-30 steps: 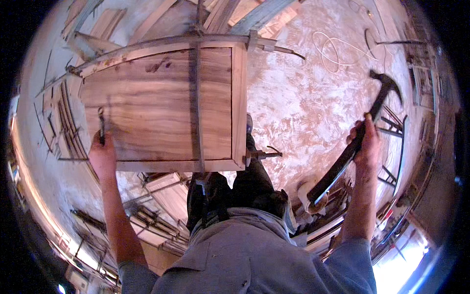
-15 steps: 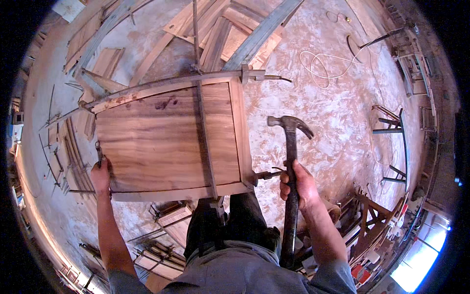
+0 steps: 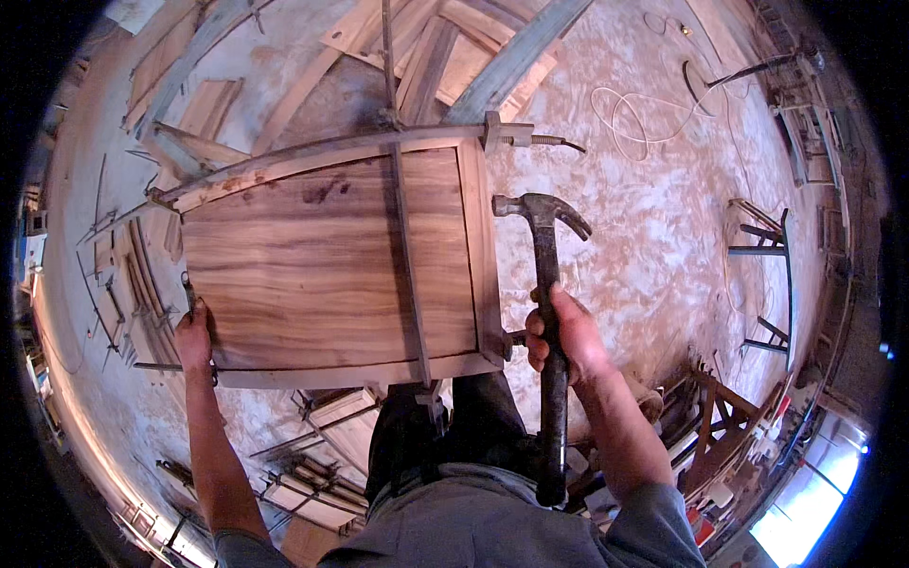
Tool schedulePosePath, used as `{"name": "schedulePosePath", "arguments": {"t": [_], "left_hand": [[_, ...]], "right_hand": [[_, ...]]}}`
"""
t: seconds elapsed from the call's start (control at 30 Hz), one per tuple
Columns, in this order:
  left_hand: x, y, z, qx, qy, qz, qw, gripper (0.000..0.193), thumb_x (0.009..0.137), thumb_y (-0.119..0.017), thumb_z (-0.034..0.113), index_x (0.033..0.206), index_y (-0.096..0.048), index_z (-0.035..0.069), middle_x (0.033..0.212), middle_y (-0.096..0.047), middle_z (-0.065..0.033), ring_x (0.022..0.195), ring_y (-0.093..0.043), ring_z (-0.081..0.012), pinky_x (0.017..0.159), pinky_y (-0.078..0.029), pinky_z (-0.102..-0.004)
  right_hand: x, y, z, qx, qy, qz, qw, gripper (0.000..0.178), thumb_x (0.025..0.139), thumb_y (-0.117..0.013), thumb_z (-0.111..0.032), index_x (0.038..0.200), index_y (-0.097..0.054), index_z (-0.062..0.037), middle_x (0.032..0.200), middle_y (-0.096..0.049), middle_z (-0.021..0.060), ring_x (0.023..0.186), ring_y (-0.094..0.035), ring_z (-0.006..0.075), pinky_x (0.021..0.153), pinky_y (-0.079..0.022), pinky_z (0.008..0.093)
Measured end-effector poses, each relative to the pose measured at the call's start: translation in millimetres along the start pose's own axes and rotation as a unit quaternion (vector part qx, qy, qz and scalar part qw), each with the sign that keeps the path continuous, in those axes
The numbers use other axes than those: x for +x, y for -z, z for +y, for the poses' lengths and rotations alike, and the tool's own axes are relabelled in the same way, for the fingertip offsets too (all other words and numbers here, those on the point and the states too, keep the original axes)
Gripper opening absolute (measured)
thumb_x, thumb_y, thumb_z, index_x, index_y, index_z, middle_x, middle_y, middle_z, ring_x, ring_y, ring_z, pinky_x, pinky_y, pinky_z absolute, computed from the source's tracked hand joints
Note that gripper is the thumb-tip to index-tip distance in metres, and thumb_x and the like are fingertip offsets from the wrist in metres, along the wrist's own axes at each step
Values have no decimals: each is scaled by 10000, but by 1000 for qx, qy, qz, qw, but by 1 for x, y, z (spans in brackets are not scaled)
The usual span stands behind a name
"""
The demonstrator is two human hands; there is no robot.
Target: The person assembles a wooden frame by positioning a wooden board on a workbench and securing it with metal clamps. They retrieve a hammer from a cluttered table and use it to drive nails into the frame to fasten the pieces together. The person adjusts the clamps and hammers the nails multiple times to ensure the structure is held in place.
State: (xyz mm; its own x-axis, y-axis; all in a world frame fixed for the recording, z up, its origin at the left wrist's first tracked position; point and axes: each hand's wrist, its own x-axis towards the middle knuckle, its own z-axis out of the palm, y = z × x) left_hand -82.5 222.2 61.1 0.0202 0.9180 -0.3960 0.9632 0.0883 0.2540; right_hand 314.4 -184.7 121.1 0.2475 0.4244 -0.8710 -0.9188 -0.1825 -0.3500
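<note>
A claw hammer with a dark handle is gripped in my right hand, fingers wrapped round the shaft. Its striking face is beside the right rail of a framed wood panel, close to the edge; whether they touch I cannot tell. At the panel's left end, my left hand is closed round a slim metal tool with a rounded end. Most of that tool is hidden by the fingers. A metal bar clamp crosses the panel's face, and a clamp screw sticks out at the far right corner.
Loose boards lie on the floor beyond the panel. Several clamps and wood strips are at the left. A white cord coils on the floor at the far right, near a metal stand. A brown wooden frame stands at the lower right.
The hammer and my right hand have moved left and slightly away from me, bringing the head close to the panel's right edge. My left hand has hardly moved.
</note>
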Motion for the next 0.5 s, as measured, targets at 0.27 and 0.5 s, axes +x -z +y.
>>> {"name": "schedulePosePath", "arguments": {"t": [0.27, 0.5], "left_hand": [[17, -10, -23, 63, -27, 42, 997, 519, 913, -486, 445, 1019, -622, -44, 904, -659, -219, 873, -613, -392, 789, -449, -461], [17, -3, -18, 225, -95, 24, 969, 553, 924, -432, 492, 1211, -512, 27, 986, -630, -267, 1008, -574, -422, 877, -433, -484]], "right_hand": [[-5, 6, -1, -27, 20, 7, 999, 344, 962, -433, -417, 1025, -432, -78, 633, -508, 63, 396, -465, 174, 346, -411, 326], [-21, 5, 7, -11, -18, -2, 1000, 336, 968, -413, -418, 1009, -432, -85, 609, -488, 59, 386, -466, 180, 332, -413, 322]]}}
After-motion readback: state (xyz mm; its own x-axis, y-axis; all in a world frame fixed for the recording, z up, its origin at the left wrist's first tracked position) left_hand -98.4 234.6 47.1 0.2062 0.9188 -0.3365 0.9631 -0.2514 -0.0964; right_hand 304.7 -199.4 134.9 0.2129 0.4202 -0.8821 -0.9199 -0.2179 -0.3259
